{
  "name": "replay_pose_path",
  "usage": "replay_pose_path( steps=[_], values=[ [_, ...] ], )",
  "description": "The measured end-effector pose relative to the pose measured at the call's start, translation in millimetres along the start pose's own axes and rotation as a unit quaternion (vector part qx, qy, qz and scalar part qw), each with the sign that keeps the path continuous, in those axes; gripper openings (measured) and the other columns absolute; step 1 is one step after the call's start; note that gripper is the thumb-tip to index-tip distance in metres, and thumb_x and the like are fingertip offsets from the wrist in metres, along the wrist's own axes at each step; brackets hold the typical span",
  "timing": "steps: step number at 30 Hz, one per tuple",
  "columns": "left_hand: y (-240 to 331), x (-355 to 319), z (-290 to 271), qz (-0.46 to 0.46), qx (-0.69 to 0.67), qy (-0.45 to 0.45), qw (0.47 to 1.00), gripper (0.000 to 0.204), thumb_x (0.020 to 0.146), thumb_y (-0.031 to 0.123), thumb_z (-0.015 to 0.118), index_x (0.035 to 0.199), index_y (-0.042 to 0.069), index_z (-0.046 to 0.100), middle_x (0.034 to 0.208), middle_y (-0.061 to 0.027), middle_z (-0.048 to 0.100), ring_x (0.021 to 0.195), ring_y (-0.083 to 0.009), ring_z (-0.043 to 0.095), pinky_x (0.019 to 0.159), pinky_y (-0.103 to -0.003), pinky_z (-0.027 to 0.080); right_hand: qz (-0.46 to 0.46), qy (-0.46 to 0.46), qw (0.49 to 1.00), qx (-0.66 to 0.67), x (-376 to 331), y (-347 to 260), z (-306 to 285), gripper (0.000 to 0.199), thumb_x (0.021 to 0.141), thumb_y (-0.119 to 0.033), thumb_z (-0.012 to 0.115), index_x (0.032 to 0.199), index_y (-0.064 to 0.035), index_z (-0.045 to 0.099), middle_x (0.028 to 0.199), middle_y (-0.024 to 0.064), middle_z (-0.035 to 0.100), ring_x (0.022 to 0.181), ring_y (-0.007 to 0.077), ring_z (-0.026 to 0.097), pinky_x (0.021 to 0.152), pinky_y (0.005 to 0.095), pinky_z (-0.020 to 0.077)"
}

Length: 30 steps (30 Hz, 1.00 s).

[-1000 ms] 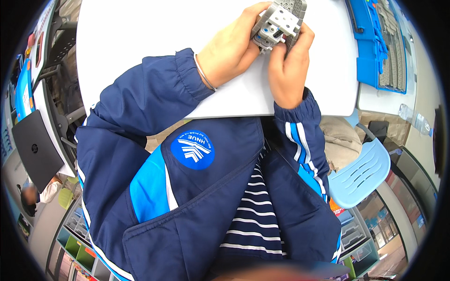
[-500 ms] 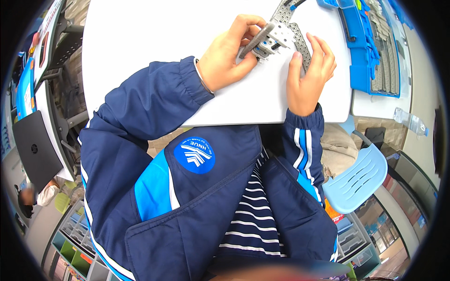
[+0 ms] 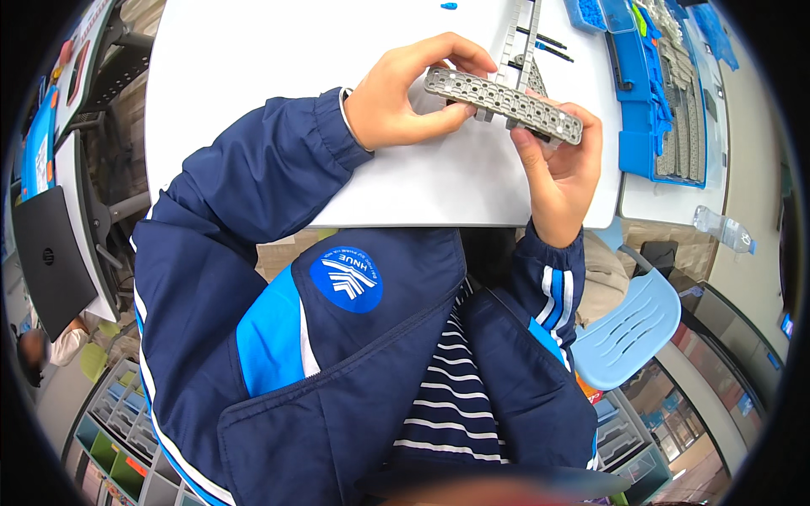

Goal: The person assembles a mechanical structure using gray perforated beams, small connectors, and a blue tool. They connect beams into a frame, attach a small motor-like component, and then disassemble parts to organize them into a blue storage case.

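Over the white table [image 3: 253,51], both hands hold a grey construction-kit assembly [image 3: 506,103]. Its wide perforated beam faces up and slopes down toward the right. Long grey beams run from its far side toward the upper edge. My left hand [image 3: 396,97] grips the left end, thumb below and fingers over the far edge. At the right end, my right hand [image 3: 565,181] has its thumb on the near side and fingers behind. The assembly's underside is mostly hidden. Black rods [image 3: 553,52] show just beyond it, beside the far beams.
A blue parts case [image 3: 637,143] with grey beams stands at the right, a small tray of blue pieces [image 3: 588,13] beside it. One small blue piece [image 3: 449,6] lies at the table's far side. A plastic bottle [image 3: 724,229] and a light-blue chair [image 3: 631,325] are right.
The assembly has been turned so its wide beam faces up. My right hand, open and apart from it before, now grips its right end.
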<state>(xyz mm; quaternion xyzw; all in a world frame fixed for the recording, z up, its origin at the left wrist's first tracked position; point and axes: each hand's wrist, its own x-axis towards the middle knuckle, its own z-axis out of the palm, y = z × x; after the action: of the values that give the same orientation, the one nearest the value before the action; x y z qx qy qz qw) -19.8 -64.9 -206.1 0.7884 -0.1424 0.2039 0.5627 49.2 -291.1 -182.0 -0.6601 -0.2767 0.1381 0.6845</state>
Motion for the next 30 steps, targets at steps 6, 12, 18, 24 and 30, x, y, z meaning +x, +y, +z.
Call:
replay_pose_path(
  steps=[6,12,18,24,30],
  values=[
    [-9,1,3,-0.110,-0.166,-0.034,0.979,0.030,0.089,0.000,0.069,0.119,0.000,0.066,0.117,-0.0075,0.065,0.108,-0.0174,0.065,0.093,-0.033,0.053,0.008,0.003,0.999,-0.051,-11,22,7,0.041,0.087,0.007,0.076,0.120,-0.0016,0.053,0.130,0.0174,0.060,0.119,0.0235,0.062,0.102,0.0374,0.0536],
    [-3,-2,1,-0.096,-0.123,-0.058,0.986,0.026,0.092,0.002,0.069,0.118,-0.001,0.065,0.119,-0.0091,0.062,0.108,-0.0189,0.062,0.095,-0.033,0.049,-0.181,-0.023,0.919,-0.351,-2,-2,8,0.051,0.086,-0.008,0.078,0.133,-0.0011,0.059,0.126,0.0186,0.059,0.118,0.0345,0.057,0.102,0.0448,0.0470],
    [-2,0,2,0.052,-0.029,-0.026,0.998,0.031,0.095,0.015,0.068,0.124,0.004,0.061,0.111,-0.0077,0.063,0.097,-0.0188,0.064,0.077,-0.031,0.051,-0.207,-0.048,0.904,-0.371,9,-18,20,0.044,0.086,-0.009,0.075,0.129,-0.0038,0.065,0.123,0.0168,0.060,0.109,0.0343,0.056,0.094,0.0437,0.0474],
    [-3,-5,-5,0.104,0.164,-0.080,0.978,0.040,0.096,0.011,0.066,0.132,-0.003,0.052,0.107,-0.0157,0.062,0.087,-0.0226,0.064,0.075,-0.035,0.053,-0.211,-0.114,0.896,-0.374,16,-36,22,0.041,0.087,-0.005,0.071,0.128,-0.0039,0.065,0.109,0.0162,0.068,0.097,0.0344,0.064,0.084,0.0413,0.0531],
    [1,-3,2,-0.106,-0.207,-0.135,0.963,0.030,0.097,0.019,0.072,0.117,0.001,0.057,0.091,-0.0083,0.066,0.074,-0.0185,0.067,0.064,-0.032,0.054,-0.181,-0.195,0.871,-0.414,23,-54,9,0.039,0.087,-0.004,0.073,0.125,-0.0014,0.063,0.109,0.0156,0.069,0.099,0.0354,0.066,0.085,0.0414,0.0542]
  ],
)
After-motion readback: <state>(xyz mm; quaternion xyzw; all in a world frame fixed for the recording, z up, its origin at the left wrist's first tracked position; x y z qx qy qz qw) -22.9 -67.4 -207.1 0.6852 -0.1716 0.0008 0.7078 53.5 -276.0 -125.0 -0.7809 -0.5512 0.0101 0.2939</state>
